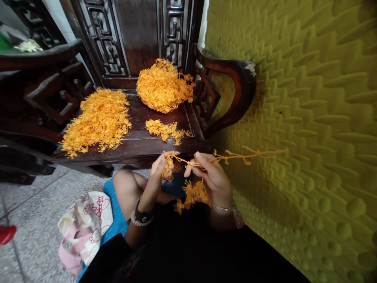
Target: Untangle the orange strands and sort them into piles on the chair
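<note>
My left hand (160, 167) is closed on an orange knotted strand (182, 160), with a small orange bunch hanging by its fingers. The strand runs across to my right hand (209, 171), whose thumb and fingers pinch it. Past the right hand, thin strand ends stretch out to the right, blurred at the tip. Below the hands, an orange tufted clump (193, 194) hangs over my lap. A large round orange heap (163, 86), a wide orange pile (98, 120) on the left and a small orange bunch (166, 131) lie on the dark wooden chair seat (137, 118).
The chair's curved armrest (246, 86) stands before a yellow-green textured wall (300, 118). A white and pink cloth bag (88, 220) lies by a blue mat (118, 212) on the speckled floor (35, 204). Something red (6, 234) shows at the left edge.
</note>
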The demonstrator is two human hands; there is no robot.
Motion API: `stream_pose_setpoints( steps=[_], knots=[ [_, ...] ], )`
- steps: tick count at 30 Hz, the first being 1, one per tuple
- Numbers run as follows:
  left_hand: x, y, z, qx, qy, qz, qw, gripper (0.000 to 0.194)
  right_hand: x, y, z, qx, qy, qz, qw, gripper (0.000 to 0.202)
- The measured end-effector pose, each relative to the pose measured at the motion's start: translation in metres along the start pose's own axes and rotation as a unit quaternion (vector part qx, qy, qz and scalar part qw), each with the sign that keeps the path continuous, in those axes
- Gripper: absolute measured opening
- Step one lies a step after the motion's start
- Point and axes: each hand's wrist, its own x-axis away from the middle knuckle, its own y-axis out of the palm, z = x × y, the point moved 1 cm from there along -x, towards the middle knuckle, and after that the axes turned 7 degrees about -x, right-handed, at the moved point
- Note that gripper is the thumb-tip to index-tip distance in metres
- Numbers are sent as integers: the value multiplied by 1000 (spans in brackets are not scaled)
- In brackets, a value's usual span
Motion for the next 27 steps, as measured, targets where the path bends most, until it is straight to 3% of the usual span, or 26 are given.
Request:
stream_pose_setpoints(
  steps=[3,5,7,9,11,13,16,19,25,27],
  knots=[
    [4,-2,-2,-51,15,-35,998,35,-1,0,1,-16,7,18,1000,50],
    [13,-4,4,-91,19,-57,994,35,2,-3,-1,-70,29,29,997,50],
    [28,-7,16,-138,25,-178,974,39,10,-6,-6,-170,75,12,982,51],
    [48,-10,30,-178,33,-350,919,39,20,-8,-12,-267,124,-57,954,51],
    [67,-17,41,-201,48,-434,877,35,29,-8,-17,-316,144,-139,927,51],
    [80,-25,45,-207,45,-427,879,35,34,-6,-19,-328,140,-185,916,50],
    [89,-38,42,-136,-35,-400,906,41,35,-3,-17,-321,116,-203,918,49],
    [91,-46,44,-91,-105,-387,912,45,35,-2,-13,-302,88,-211,925,48],
    [89,-63,68,-199,-174,-380,886,48,33,2,-7,-235,60,-215,946,48],
    [93,-75,72,-249,-179,-347,886,44,35,-1,-6,-161,60,-198,965,48]
  ],
)
